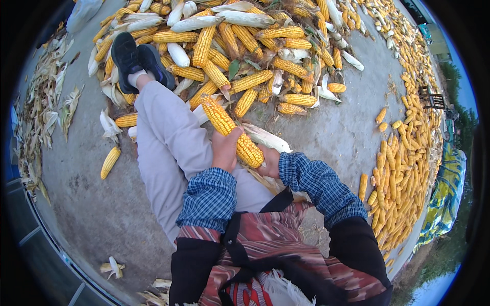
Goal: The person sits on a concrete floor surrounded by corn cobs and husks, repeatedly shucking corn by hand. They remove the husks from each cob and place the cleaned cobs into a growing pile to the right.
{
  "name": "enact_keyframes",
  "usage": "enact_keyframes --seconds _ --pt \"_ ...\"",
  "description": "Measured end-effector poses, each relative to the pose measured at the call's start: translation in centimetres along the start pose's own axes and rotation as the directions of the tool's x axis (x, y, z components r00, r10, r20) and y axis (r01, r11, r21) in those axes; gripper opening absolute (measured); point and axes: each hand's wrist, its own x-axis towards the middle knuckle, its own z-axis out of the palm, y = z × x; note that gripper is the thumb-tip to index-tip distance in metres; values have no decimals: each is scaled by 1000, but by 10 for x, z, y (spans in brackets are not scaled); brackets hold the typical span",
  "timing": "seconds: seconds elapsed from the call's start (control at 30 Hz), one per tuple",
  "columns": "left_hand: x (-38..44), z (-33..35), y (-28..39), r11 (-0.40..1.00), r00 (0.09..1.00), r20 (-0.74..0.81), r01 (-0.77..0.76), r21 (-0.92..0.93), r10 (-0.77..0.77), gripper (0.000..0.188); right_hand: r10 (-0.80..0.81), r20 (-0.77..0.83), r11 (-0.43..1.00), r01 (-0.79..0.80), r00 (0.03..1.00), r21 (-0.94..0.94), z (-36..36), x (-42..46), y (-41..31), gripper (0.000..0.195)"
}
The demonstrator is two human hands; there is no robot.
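Observation:
A yellow ear of corn [224,116] with its kernels bare slants across my lap. My left hand [226,149] is wrapped around its middle, thumb on top. At the cob's lower end, my right hand [270,162] closes about the base, its fingers partly hidden behind the ear. Pale dry husk [268,181] hangs beneath that hand. Another ear in a whitish husk [266,137] lies just beyond my hands. Ahead of me spreads a heap of corn ears [249,80], some bare and some in husks.
My crossed legs [164,126] reach the heap, shoes [126,61] against its left side. Stripped husks [46,111] line the far left. A long bank of bare ears [402,179] curves along the right, near a wooden chair [432,98] and a patterned tarp [442,195]. One ear [110,163] lies on the concrete.

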Motion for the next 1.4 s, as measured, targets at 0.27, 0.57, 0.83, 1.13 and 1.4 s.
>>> enact_keyframes --seconds 0.27,0.57,0.83,1.13,1.4 --pt "-3 1 3 990 1000 30 6 142 -10 26 35 176 927 34 984 -374 -10 2 -9 51" --pt "9 -3 2 987 980 -134 -156 -47 148 28 -34 -138 981 7 990 -193 16 11 68 52" --pt "6 -8 -1 992 993 -50 -108 -73 104 27 45 -288 991 -7 957 134 7 -5 79 65" --pt "9 -10 -14 997 998 59 -20 -71 24 31 -228 -403 825 396 886 404 22 15 3 65" --pt "-17 5 10 982 941 302 113 152 -155 38 44 -206 151 198 977 969 2 6 -24 47"
